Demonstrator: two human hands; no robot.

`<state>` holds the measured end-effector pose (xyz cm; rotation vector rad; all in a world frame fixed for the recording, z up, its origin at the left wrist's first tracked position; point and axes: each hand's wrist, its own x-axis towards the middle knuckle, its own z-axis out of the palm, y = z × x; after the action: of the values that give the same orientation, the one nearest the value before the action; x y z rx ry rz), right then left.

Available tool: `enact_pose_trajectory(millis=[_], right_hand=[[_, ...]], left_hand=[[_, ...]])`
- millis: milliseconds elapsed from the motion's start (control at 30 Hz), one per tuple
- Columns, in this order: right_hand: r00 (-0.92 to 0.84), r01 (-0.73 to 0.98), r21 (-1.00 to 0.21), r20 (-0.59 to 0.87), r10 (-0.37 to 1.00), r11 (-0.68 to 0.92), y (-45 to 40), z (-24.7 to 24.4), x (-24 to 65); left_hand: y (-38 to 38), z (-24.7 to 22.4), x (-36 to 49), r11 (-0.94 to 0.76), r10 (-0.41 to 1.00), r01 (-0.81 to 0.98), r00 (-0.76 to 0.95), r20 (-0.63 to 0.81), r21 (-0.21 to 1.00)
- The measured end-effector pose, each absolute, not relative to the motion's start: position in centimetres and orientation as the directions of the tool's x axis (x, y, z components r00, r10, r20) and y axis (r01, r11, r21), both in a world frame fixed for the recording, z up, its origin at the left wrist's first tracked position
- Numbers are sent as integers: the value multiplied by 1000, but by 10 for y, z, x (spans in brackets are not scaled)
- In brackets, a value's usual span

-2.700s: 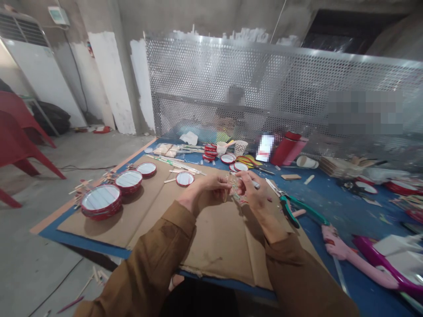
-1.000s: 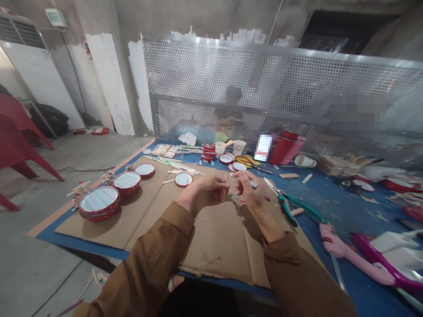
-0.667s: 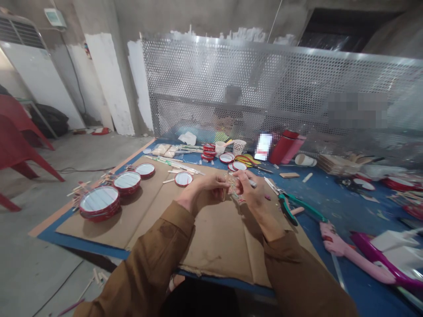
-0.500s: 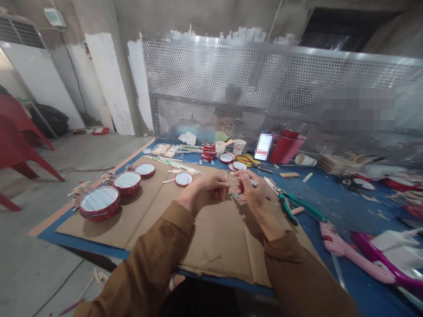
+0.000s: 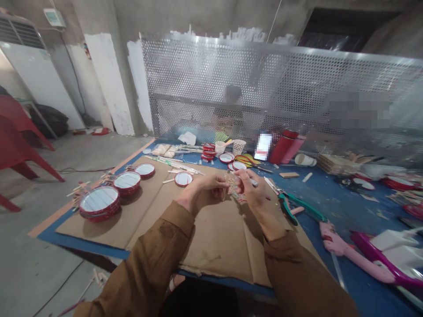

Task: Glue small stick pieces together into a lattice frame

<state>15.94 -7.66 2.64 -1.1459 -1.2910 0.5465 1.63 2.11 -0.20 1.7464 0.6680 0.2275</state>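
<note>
My left hand (image 5: 211,187) is closed in a pinch over the cardboard sheet (image 5: 211,246), with a small thin wooden stick (image 5: 224,194) between thumb and fingers. Just right of it, my right hand (image 5: 251,189) is closed around a slim pen-like tool (image 5: 254,182). Its grey rear end shows past the fingers; the fist hides most of it, so its exact kind is unclear. The tool's front points toward the left fingertips. Beneath and between both hands lies a scatter of small pale and coloured bits (image 5: 234,187).
Red-rimmed round tins (image 5: 99,203) stand at left, one more lid (image 5: 183,178) ahead. To the right lie green-handled pliers (image 5: 287,209) and a pink glue gun (image 5: 350,255). A phone (image 5: 263,146), a red bottle (image 5: 284,147) and paper cups (image 5: 239,146) line the perforated metal screen (image 5: 198,88).
Both hands stay in nearly the same place. The right fingers and tool have shifted very slightly near the left fingertips.
</note>
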Motion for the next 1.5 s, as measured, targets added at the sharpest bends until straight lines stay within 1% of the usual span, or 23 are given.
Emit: enact_pose_trajectory(millis=[100,400,600,967,1100,1333,1500], right_hand=[[267,245,-879,466,844,408,-76,25,161],[239,252,-878,463,854,406,-78,27,160],[240,236,-886,452,859,400,-78,27,159],[205,279,-885,434,877,372,-83,35,156],[213,277,-884,439,873,376,-84,35,155],[230,325,-860,475,850,393,-80,31,159],[228,273,-871,470,853,408,-75,24,163]], left_hand=[[21,-1,17,-141,550,320,812,-195,937],[20,2,15,-169,557,340,808,-195,925],[20,1,17,-146,556,333,806,-201,931],[15,7,14,-148,536,306,824,-184,940],[16,8,14,-155,528,314,828,-190,937],[17,5,15,-150,530,305,828,-184,941],[19,3,16,-145,535,311,823,-190,939]])
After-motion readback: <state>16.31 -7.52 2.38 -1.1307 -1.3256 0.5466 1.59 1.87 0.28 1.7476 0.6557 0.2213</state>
